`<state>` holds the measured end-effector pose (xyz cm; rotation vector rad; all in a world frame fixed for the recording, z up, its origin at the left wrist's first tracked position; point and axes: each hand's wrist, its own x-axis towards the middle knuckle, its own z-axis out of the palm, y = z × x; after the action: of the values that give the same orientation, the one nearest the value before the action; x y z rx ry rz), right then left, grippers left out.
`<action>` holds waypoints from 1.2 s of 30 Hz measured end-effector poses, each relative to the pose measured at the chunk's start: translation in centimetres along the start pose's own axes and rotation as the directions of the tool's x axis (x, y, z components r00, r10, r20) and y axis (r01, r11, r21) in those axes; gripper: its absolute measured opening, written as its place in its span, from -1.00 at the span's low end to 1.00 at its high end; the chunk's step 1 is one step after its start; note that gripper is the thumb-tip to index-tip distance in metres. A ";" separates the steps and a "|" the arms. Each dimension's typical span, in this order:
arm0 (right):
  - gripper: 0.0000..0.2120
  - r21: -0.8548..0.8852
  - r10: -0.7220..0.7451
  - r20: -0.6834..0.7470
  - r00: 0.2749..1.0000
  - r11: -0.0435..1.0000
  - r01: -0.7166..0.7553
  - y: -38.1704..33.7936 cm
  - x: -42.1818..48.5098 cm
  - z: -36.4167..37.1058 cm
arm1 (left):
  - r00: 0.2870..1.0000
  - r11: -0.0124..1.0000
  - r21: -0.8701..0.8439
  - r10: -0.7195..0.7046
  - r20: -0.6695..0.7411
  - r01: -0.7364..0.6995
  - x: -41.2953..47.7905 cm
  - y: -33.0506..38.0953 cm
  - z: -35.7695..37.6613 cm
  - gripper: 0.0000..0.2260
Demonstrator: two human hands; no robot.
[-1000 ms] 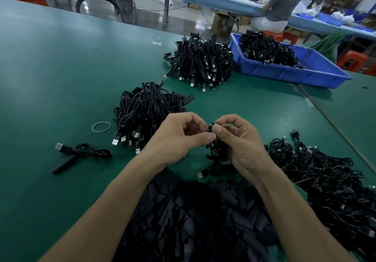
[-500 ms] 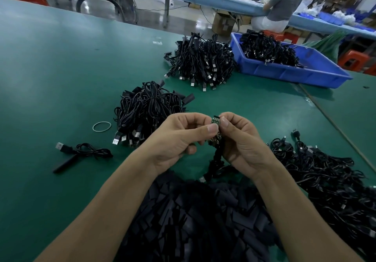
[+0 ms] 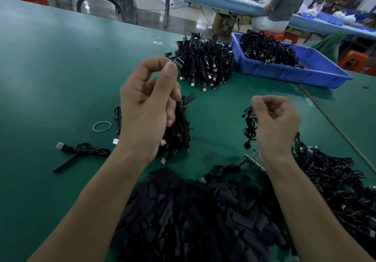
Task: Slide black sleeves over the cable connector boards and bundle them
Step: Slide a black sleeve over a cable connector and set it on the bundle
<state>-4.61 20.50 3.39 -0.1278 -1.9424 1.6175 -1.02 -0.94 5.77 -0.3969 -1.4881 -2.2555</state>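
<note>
Head view puts you, by the look of it, at the start of a sleeving step. Your left hand (image 3: 150, 107) is raised, thumb and forefinger pinching a small grey-green connector board (image 3: 177, 65). Your right hand (image 3: 274, 123), well apart from it, curls round a thin black coiled cable (image 3: 249, 123). The board is bare and held above the green table (image 3: 50, 68), its free end pointing up and away to your right, long axis tilted. Next you probably need one piece from the heap of flat black sleeves (image 3: 193, 221), mouth lined up with that axis.
</note>
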 end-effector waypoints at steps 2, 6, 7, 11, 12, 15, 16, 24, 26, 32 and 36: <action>-0.83 -0.207 -0.109 0.226 0.968 0.966 0.157 0.2 -0.9 0.1 | 0.999 0.988 0.147 0.047 -0.025 -0.043 0.0 0.4 -0.1 -0.84; -0.86 -0.456 0.162 0.748 0.644 0.830 0.320 0.1 -2.9 1.3 | 0.999 0.920 0.392 0.044 -0.026 -0.030 0.1 0.2 -0.2 -0.83; -0.83 -0.494 0.227 0.789 0.571 0.787 0.370 0.1 -3.6 1.8 | 0.999 0.909 0.417 0.026 -0.019 -0.016 0.1 0.0 -0.3 -0.83; -0.75 -0.434 0.172 0.886 0.430 0.630 0.643 0.3 -6.0 4.1 | 0.999 0.888 0.458 -0.033 0.016 0.022 0.2 -0.3 -0.5 -0.72; -0.71 -0.413 0.163 0.903 0.398 0.591 0.693 0.4 -6.6 4.5 | 0.999 0.883 0.469 -0.036 0.030 0.018 0.1 -0.4 -0.5 -0.71; -0.66 -0.409 0.179 0.907 0.382 0.593 0.694 0.9 -7.7 4.8 | 0.997 0.885 0.466 -0.045 0.066 0.009 0.0 -0.2 -0.3 -0.76; -0.69 -0.409 0.176 0.904 0.390 0.621 0.668 1.0 -7.9 4.7 | 0.996 0.892 0.451 -0.047 0.071 0.010 0.0 -0.1 -0.3 -0.79; -0.80 -0.410 0.240 0.874 0.422 0.830 0.377 1.9 -8.4 4.5 | 0.997 0.931 0.362 -0.061 0.052 0.038 0.0 -0.5 -0.4 -0.85; -0.78 -0.384 0.252 0.875 0.413 0.881 0.275 1.8 -7.9 4.1 | 0.998 0.932 0.362 -0.040 0.041 0.023 0.1 -0.5 -0.5 -0.84; -0.78 -0.217 0.227 0.792 0.567 0.972 -0.087 1.1 -5.9 2.0 | 0.995 0.896 0.437 -0.098 0.023 0.078 0.0 -1.0 -0.6 -0.89; -0.70 -0.240 0.282 0.657 0.699 0.957 -0.161 1.3 -5.2 1.1 | 0.987 0.853 0.508 -0.157 0.024 0.123 -0.1 -1.6 -1.0 -0.89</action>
<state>-1.33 17.60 0.10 0.2226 -2.7235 1.8233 -1.73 -1.34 4.08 -0.2034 -2.1218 -1.8557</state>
